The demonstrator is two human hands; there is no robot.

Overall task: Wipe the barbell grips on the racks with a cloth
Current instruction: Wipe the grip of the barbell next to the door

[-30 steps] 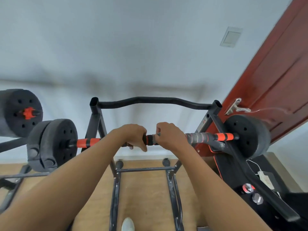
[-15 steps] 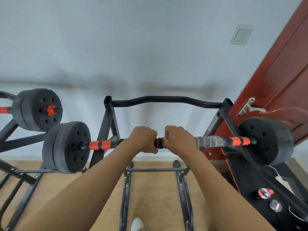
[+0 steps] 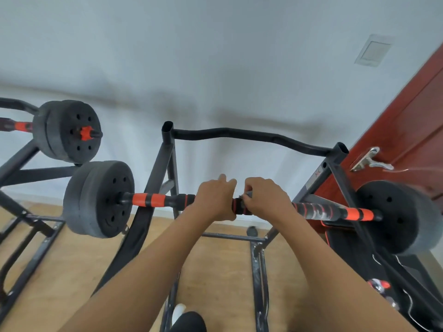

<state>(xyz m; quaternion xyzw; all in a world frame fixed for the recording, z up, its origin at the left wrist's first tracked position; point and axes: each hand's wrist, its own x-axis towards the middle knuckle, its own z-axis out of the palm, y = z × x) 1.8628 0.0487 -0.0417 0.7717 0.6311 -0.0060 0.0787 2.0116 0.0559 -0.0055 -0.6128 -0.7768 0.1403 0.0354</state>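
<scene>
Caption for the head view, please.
Left hand and right hand meet mid-bar on a racked barbell with black plates.

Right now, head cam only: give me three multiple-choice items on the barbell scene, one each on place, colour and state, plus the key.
1. Where on the near barbell are the left hand and right hand?
A. Side by side at its middle
B. One at each end
C. Both off the bar

2. What colour are the bands near its ends?
A. Blue
B. Yellow
C. Orange-red

3. How is the near barbell loaded?
A. Bare
B. Plates at both ends
C. Plates at one end only

Key:
1 A: the two hands nearly touch at mid-bar.
2 C: orange-red bands show just inside the plates on each side.
3 B: the left plates and right plates are both on the bar.
</scene>
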